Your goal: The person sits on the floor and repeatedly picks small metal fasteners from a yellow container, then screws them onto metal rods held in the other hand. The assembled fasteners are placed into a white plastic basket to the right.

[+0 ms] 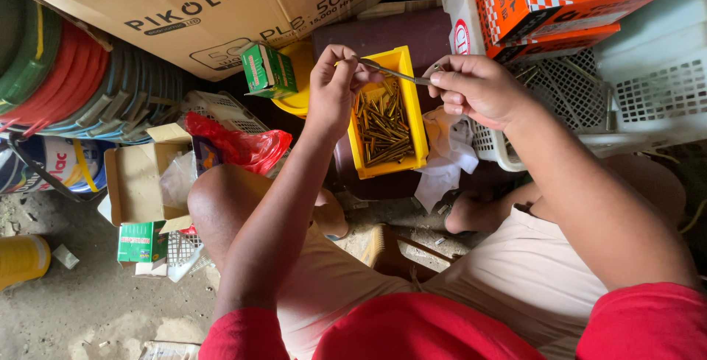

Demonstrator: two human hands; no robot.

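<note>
Spanning both hands (409, 84), long screw (390, 73) above yellow bin (418, 121).

This looks like a hardware shop storeroom: cardboard boxes (221, 6), stacked plastic rings (81, 87), a yellow bin (388, 113) of brass screws, crates (648, 87), dusty concrete floor (88, 308).

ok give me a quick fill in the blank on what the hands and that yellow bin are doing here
1. Both hands hold one long thin metal ____ between them.
2. The left hand and right hand hover above a rectangular plastic bin coloured ____.
3. The bin holds a heap of brass-coloured ____.
4. The small cardboard box beside the left hand is green and ____.

Missing words: rod; yellow; screws; white
</note>
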